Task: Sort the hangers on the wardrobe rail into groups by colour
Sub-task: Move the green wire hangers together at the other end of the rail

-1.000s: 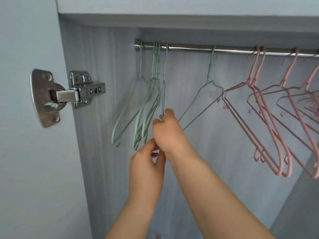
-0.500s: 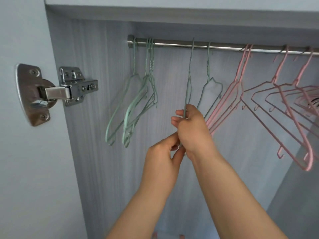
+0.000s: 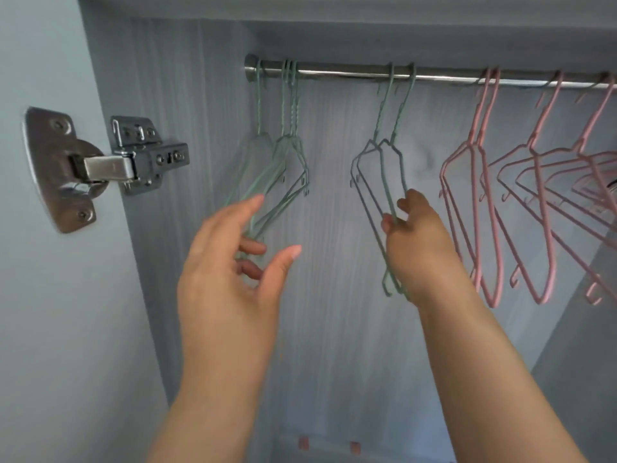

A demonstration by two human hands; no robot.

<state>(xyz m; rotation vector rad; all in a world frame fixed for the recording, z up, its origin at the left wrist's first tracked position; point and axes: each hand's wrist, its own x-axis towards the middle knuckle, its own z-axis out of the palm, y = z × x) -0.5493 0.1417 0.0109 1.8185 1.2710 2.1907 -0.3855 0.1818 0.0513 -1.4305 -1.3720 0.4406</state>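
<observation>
The pink hangers (image 3: pixel 484 195) are hanging grouped at the right of the rail (image 3: pixel 350 73), with a green group (image 3: pixel 290 162) at its left end. The right hand (image 3: pixel 417 235) is gripping two green hangers (image 3: pixel 384 162) mid-rail. The left hand (image 3: pixel 230 262) is reaching, spread open, at the green group. Merging the greens is probably outstanding.

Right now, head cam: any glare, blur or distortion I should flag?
Head view: a bright glare streak runs along the rail; head view: the left hand and the green cluster beside it look soft, blurred; head view: the right hand, gripping two green hangers, sits darker in shade; head view: the pink hangers smear toward the right edge, wide-angle stretch.
</observation>
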